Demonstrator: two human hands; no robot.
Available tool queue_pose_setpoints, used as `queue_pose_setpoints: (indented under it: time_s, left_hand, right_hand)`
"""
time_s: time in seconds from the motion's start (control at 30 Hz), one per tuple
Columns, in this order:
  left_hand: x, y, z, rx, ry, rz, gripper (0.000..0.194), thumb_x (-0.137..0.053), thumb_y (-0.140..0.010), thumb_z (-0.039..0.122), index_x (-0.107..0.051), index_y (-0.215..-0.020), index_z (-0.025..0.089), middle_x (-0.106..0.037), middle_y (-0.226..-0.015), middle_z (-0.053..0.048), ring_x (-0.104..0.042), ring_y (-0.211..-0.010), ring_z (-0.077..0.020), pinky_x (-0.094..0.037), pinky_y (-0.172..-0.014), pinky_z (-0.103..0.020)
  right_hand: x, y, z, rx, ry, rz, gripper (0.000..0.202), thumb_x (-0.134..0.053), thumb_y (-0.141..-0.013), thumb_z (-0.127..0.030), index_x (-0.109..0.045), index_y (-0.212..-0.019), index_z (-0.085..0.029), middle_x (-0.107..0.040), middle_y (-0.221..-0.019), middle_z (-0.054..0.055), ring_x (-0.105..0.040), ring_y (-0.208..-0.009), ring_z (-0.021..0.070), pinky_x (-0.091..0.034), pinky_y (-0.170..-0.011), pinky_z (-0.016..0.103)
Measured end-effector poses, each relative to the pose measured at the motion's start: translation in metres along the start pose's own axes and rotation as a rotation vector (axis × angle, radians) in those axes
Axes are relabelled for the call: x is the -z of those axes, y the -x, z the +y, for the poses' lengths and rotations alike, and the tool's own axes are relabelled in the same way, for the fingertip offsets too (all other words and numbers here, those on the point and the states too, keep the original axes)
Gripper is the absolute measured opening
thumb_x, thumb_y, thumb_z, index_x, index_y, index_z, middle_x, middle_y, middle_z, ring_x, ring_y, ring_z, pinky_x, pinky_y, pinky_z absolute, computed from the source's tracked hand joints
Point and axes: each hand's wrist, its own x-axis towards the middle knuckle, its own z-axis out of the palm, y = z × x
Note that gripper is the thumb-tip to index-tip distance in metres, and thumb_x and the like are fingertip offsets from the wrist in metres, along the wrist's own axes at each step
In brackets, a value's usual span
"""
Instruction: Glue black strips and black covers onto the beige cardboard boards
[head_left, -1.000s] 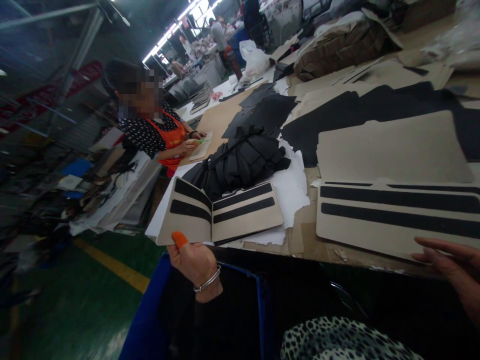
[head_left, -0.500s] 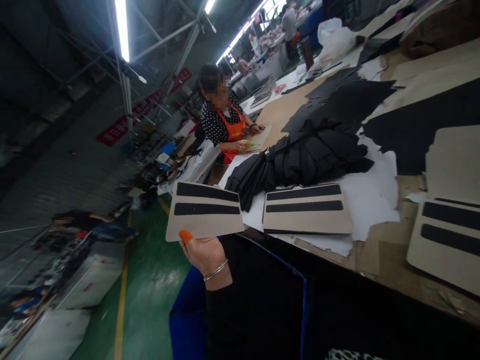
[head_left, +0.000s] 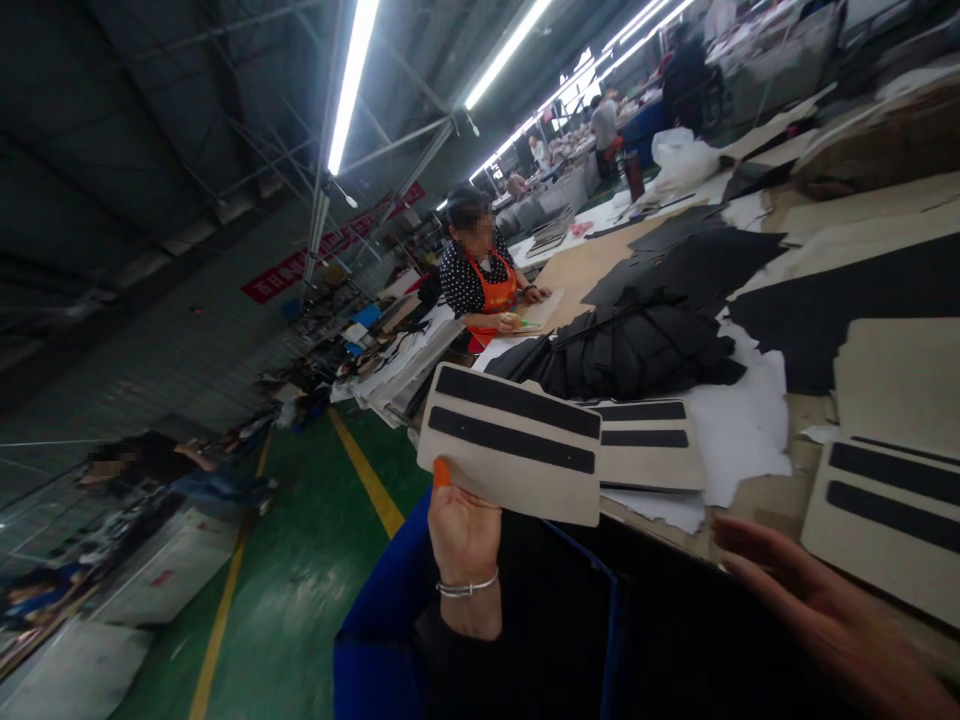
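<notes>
Orange-tipped at one digit, the left hand (head_left: 465, 525) at 6 o'clock gripped a striped beige panel (head_left: 517, 470) by its lower edge, tilted near centre; at 4, the right hand (head_left: 832, 610) was loosely spread, holding nothing visible. The step seemed to be holding up one panel; the next move probably called for a steady edge grip. Behind, towards 4, lay a pile (head_left: 652, 465); farther, at 3, a black bundle (head_left: 645, 345); at 12, a co-worker (head_left: 495, 285).

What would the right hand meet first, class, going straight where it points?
For the right hand, probably the middle striped beige piece, though depth is unclear; the white paper under its near edge might come first.
</notes>
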Motion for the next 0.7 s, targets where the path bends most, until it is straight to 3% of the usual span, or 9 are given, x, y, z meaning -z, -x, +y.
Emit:
queue_pose_setpoints:
  time_s: [0.1,0.17,0.23,0.3,0.37,0.47,0.57,0.7]
  left_hand:
    - [-0.017,0.019,-0.007,0.126,0.126,-0.107,0.034,-0.057,-0.095,0.045,-0.07,-0.12,0.027,-0.075,-0.124,-0.004,-0.056,-0.135,-0.0232,-0.045,-0.115,-0.041]
    - [-0.031,0.034,-0.018,0.202,0.19,-0.154,0.032,-0.054,-0.097,0.042,-0.071,-0.119,0.028,-0.075,-0.124,-0.003,-0.057,-0.135,-0.0225,-0.044,-0.116,-0.042]
    - [-0.046,0.05,-0.032,0.276,0.239,-0.191,0.032,-0.053,-0.098,0.041,-0.071,-0.12,0.028,-0.075,-0.124,-0.003,-0.057,-0.134,-0.0227,-0.045,-0.116,-0.041]
    - [-0.061,0.069,-0.05,0.349,0.269,-0.224,0.033,-0.055,-0.097,0.043,-0.071,-0.121,0.028,-0.075,-0.125,-0.003,-0.056,-0.135,-0.0233,-0.045,-0.115,-0.041]
    - [-0.071,0.089,-0.068,0.418,0.27,-0.25,0.033,-0.059,-0.095,0.043,-0.07,-0.123,0.03,-0.073,-0.129,-0.002,-0.055,-0.137,-0.0232,-0.045,-0.115,-0.039]
    - [-0.073,0.111,-0.09,0.55,0.205,-0.315,0.037,-0.066,-0.089,0.037,-0.068,-0.127,0.032,-0.071,-0.132,-0.002,-0.058,-0.133,-0.0246,-0.049,-0.111,-0.04]
    - [-0.067,0.114,-0.107,0.745,0.073,-0.497,0.048,-0.072,-0.081,0.039,-0.067,-0.128,0.027,-0.073,-0.126,-0.008,-0.065,-0.121,-0.03,-0.055,-0.1,-0.044]
    - [-0.071,0.104,-0.131,1.005,-0.113,-0.742,0.063,-0.071,-0.078,0.066,-0.071,-0.118,0.017,-0.076,-0.106,-0.014,-0.073,-0.095,-0.0283,-0.059,-0.081,-0.039]
  right_hand:
    - [-0.033,-0.004,-0.022,-0.087,-0.128,0.0,0.064,-0.085,-0.067,-0.06,-0.071,-0.124,-0.036,-0.067,-0.137,0.006,-0.055,-0.135,0.037,-0.041,-0.117,0.051]
    - [-0.04,0.0,-0.03,-0.096,-0.314,-0.037,0.064,-0.079,-0.073,-0.066,-0.069,-0.126,-0.033,-0.066,-0.138,0.009,-0.055,-0.135,0.0364,-0.045,-0.114,0.053]
    - [-0.035,0.011,-0.034,-0.087,-0.47,-0.065,0.061,-0.066,-0.082,-0.072,-0.069,-0.125,-0.03,-0.068,-0.135,0.012,-0.059,-0.131,0.0371,-0.052,-0.106,0.055]
    - [-0.017,0.028,-0.038,-0.069,-0.523,-0.021,0.055,-0.064,-0.087,-0.067,-0.067,-0.127,-0.03,-0.07,-0.133,0.011,-0.062,-0.127,0.0364,-0.056,-0.101,0.054]
    - [0.008,0.049,-0.041,-0.051,-0.5,0.093,0.051,-0.073,-0.085,-0.056,-0.064,-0.13,-0.033,-0.071,-0.131,0.007,-0.065,-0.123,0.0348,-0.059,-0.097,0.051]
    - [0.051,0.084,-0.044,-0.016,-0.449,0.283,0.053,-0.08,-0.082,-0.045,-0.062,-0.131,-0.036,-0.071,-0.131,0.004,-0.068,-0.119,0.0325,-0.061,-0.095,0.047]
    - [0.089,0.119,-0.04,-0.023,-0.397,0.433,0.047,-0.079,-0.082,-0.044,-0.066,-0.126,-0.037,-0.071,-0.131,0.002,-0.07,-0.115,0.0317,-0.062,-0.093,0.044]
    - [0.118,0.15,-0.031,-0.116,-0.349,0.546,0.046,-0.082,-0.076,-0.047,-0.07,-0.119,-0.034,-0.076,-0.122,0.003,-0.074,-0.105,0.0333,-0.064,-0.086,0.044]
